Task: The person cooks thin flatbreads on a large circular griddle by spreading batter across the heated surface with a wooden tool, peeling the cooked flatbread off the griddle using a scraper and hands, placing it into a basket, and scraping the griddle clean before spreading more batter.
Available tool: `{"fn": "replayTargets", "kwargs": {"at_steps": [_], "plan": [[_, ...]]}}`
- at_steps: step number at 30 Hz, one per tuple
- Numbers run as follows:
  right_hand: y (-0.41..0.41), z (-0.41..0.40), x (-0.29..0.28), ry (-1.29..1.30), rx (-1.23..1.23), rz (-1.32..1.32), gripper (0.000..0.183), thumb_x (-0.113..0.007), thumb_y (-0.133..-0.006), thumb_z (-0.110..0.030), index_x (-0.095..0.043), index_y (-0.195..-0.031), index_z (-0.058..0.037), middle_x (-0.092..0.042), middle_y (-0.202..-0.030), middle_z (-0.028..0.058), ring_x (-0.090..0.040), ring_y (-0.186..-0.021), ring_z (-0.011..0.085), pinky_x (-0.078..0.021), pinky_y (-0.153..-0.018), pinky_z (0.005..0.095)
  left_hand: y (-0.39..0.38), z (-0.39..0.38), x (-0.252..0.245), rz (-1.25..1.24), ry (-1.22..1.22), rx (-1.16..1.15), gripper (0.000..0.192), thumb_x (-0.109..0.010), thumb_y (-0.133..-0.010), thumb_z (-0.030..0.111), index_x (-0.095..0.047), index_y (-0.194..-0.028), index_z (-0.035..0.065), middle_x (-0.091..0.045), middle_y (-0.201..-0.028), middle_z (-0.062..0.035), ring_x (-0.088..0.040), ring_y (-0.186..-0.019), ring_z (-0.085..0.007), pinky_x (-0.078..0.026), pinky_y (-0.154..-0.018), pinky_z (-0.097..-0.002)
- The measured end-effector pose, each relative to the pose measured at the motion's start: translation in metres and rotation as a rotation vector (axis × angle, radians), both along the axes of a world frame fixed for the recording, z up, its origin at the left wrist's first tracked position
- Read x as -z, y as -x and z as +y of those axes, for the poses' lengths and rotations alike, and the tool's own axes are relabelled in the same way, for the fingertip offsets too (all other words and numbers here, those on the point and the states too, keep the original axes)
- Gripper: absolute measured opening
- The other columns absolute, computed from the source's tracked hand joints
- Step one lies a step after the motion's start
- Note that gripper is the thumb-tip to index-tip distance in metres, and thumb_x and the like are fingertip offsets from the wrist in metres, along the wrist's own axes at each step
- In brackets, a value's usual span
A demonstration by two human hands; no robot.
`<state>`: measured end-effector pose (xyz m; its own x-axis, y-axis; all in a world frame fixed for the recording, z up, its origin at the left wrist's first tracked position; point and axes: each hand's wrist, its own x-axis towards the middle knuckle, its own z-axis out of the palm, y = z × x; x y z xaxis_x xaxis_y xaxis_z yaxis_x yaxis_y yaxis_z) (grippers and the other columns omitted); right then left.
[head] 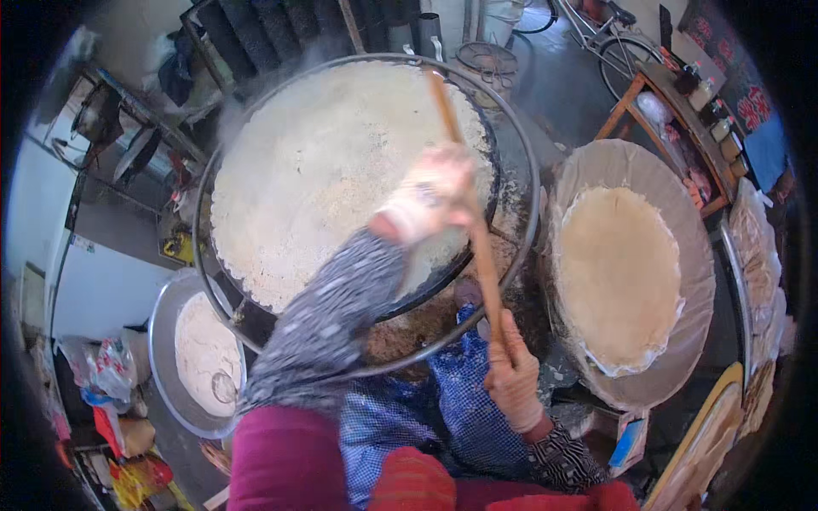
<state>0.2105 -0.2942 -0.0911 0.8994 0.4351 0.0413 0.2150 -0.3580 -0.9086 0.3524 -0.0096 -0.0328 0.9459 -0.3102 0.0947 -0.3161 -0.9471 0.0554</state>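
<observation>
A long wooden stick slants across the right side of a large round griddle. Its far end reaches the griddle's back rim. My left hand, in a pale glove and blurred by motion, grips the stick partway up, over the griddle. Lower down, my right hand, also gloved, is closed around the near end, outside the metal ring that surrounds the griddle. A thin, pale layer of batter covers most of the hot surface, and steam rises at the left. My left forearm hides part of the front edge.
On the right stands a plastic-lined round basket holding a stack of flat pancakes. At left sits a metal basin of pale batter with a ladle in it. A wooden shelf with jars and a bicycle stand farther back.
</observation>
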Motion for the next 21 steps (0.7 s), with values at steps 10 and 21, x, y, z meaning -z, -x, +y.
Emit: {"fn": "replayTargets", "kwargs": {"at_steps": [10, 21], "plan": [[-0.04, -0.007, 0.001, -0.896, -0.415, 1.541, 0.047, -0.045, -0.103, -0.026, -0.034, -0.149, -0.0314, -0.028, -0.051, -0.005, -0.023, -0.038, 0.0056, -0.0254, -0.037, 0.0232, 0.03, 0.046, 0.04, -0.014, -0.019, -0.291, 0.071, -0.071, -0.067, 0.054, -0.06, -0.111, -0.0011, -0.056, -0.123, -0.0223, -0.041, -0.131, -0.04, -0.032, -0.11, -0.0449], [0.03, 0.096, -0.018, -0.24, -0.744, 0.771, 0.05, -0.049, -0.101, -0.017, -0.036, -0.149, -0.0123, -0.044, -0.057, -0.005, -0.037, -0.041, 0.0041, -0.0323, -0.04, 0.0224, 0.24, 0.139, 0.031, 0.059, -0.071, -0.686, 0.074, -0.07, -0.072, 0.043, -0.049, -0.127, -0.0018, -0.047, -0.138, -0.0231, -0.038, -0.134, -0.0401, -0.033, -0.111, -0.0456]]}}
